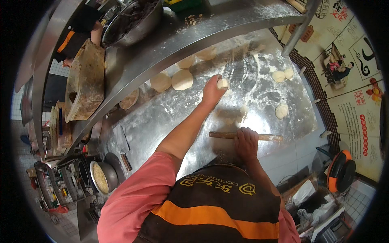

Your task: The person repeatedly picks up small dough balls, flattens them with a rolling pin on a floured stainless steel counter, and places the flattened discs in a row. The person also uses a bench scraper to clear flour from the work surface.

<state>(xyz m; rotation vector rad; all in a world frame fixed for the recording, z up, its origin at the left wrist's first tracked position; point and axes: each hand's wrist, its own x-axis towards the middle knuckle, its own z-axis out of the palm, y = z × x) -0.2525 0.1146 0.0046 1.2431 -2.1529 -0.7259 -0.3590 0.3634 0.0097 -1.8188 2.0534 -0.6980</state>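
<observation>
My left hand (212,90) reaches forward over the floured steel worktop (146,115), its fingers around a small dough ball (223,83). Nearer my body, my right hand (246,142) grips a wooden rolling pin (273,138) near its middle; the pin lies crosswise. To the right sits a single dough ball (281,111), and farther back two more pieces, a dough ball (278,76) and a smaller one (288,73), touch each other. Several flat dough rounds lie at the back left, among them one round (182,80) beside another (160,81); some are partly hidden by the shelf.
A steel shelf (212,33) crosses above the worktop's back, bearing a large metal bowl (133,22) and a stained plastic container (86,82). A cleaver (121,139) lies at left, near a metal pot (104,177) of pale food. Beyond the shelf stands another person (79,33).
</observation>
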